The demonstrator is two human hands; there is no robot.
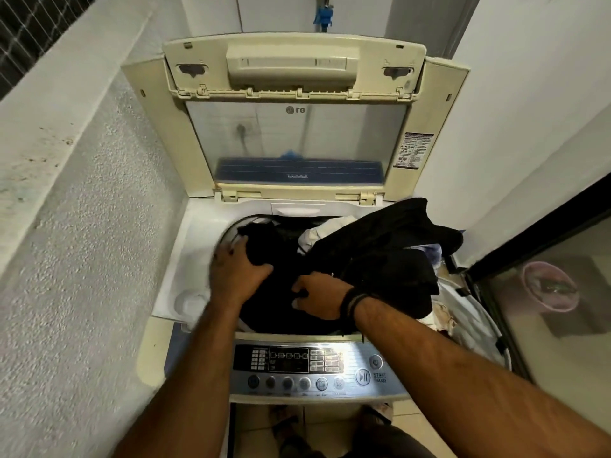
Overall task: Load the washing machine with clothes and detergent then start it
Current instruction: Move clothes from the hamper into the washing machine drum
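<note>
A top-loading washing machine (pixel 198 246) stands in front of me with its folding lid (pixel 294 137) raised. Dark clothes (pixel 271 292) fill the drum opening, with a white garment (pixel 314 236) among them. A large black garment (pixel 386 249) lies draped over the drum's right rim. My left hand (pixel 238 269) grips a black cloth at the drum's left side. At the front of the drum, my right hand (pixel 320 295) holds black fabric, with dark bands on its wrist. The control panel (pixel 310 368) with its start/pause button (pixel 363 377) is lit below my arms.
A rough white parapet wall (pixel 82 209) runs close on the left. A laundry bag or basket with more clothes (pixel 463 312) sits to the right of the machine. A glass door with a black frame (pixel 529 246) stands on the right. A blue tap (pixel 323 16) hangs above the machine.
</note>
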